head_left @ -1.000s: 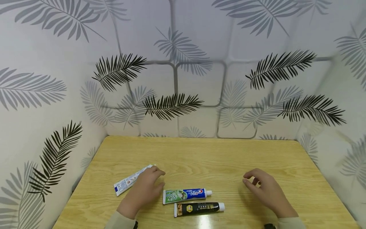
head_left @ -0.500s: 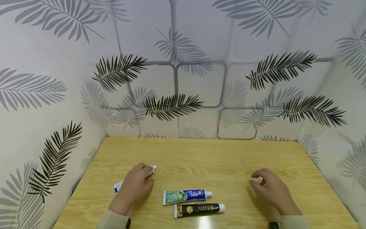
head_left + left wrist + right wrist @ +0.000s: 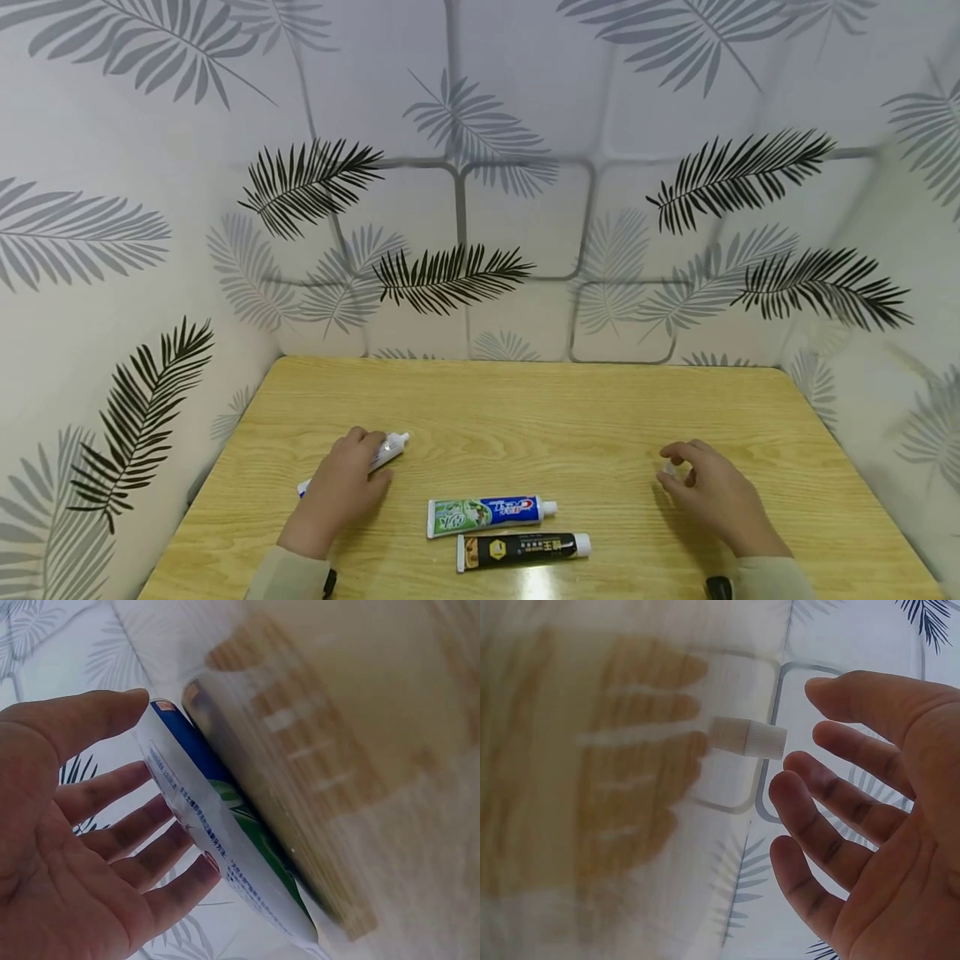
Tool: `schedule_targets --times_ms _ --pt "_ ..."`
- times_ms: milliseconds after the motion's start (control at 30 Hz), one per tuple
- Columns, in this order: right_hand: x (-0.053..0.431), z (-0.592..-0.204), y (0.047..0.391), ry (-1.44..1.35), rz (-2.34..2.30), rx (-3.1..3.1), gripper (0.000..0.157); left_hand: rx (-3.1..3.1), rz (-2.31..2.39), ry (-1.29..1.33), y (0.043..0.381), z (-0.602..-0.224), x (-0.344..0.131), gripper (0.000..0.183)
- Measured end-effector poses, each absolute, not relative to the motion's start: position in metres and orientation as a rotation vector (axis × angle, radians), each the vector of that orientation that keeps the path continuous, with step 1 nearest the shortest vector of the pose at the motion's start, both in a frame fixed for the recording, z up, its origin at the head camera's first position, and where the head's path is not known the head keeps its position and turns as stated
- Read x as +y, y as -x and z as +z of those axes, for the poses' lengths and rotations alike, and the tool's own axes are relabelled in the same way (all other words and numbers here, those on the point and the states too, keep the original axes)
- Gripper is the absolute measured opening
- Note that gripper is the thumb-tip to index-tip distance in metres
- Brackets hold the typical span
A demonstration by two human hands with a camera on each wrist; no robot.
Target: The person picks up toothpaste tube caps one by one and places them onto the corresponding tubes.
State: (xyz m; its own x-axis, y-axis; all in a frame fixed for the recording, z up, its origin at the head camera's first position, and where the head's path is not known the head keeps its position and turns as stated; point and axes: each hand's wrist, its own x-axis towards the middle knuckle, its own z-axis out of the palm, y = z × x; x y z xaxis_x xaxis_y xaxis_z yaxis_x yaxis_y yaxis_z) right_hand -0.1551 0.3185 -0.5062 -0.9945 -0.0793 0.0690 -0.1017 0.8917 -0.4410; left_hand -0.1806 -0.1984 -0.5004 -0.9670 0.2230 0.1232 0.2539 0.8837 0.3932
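Observation:
A mostly white toothpaste tube (image 3: 388,450) lies slantwise at the left of the table, its capped end pointing away to the right. My left hand (image 3: 336,492) covers its middle. In the left wrist view, the fingers (image 3: 178,889) of that hand are spread along one side of the tube (image 3: 225,825), fingertips right at its edge, thumb near one end. A small white ribbed cap (image 3: 766,739) stands on the glossy tabletop at the right. Around it, my right hand (image 3: 716,500) has its thumb and fingers parted, with a gap to the cap in the right wrist view.
A green and blue toothpaste tube (image 3: 491,515) and a black toothpaste tube (image 3: 525,550) lie side by side at the front middle of the wood-grain table (image 3: 525,417). A leaf-patterned wall (image 3: 517,225) rises behind the table's far edge.
My left hand has slid left and nearer along the white tube, uncovering its capped end. My right hand has shifted a little right, and the small cap now shows between its thumb and fingers.

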Motion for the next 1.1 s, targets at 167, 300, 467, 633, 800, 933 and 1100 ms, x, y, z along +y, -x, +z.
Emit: schedule_targets --times_ms 167,300,467,633,800,933,1100 --pt "0.3212 -0.5069 0.1586 -0.163 0.713 -3.034 0.036 -3.009 -0.601 0.358 0.1868 -0.5053 -0.2016 0.05" --pt "0.3227 -0.5091 0.1602 -0.163 0.733 -3.051 0.029 -3.025 -0.573 0.349 0.1881 -0.5056 -0.2016 0.051" --pt "0.3241 -0.5111 0.1605 -0.141 0.778 -3.06 0.024 -3.03 -0.555 0.346 0.1877 -0.5022 -0.2005 0.051" --pt "0.3255 -0.5127 0.1606 -0.148 0.781 -3.065 0.019 -3.046 -0.535 0.34 0.1867 -0.4997 -0.2008 0.045" --pt "0.3268 -0.5135 0.161 -0.172 0.778 -3.058 0.014 -3.063 -0.543 0.337 0.1876 -0.5004 -0.2012 0.042" --pt "0.3268 -0.5139 0.1614 -0.18 0.78 -3.055 0.012 -3.079 -0.551 0.325 0.1891 -0.5008 -0.2007 0.045" --pt "0.3258 -0.5123 0.1625 -0.181 0.787 -3.058 0.011 -3.087 -0.526 0.318 0.1908 -0.5016 -0.2005 0.041"
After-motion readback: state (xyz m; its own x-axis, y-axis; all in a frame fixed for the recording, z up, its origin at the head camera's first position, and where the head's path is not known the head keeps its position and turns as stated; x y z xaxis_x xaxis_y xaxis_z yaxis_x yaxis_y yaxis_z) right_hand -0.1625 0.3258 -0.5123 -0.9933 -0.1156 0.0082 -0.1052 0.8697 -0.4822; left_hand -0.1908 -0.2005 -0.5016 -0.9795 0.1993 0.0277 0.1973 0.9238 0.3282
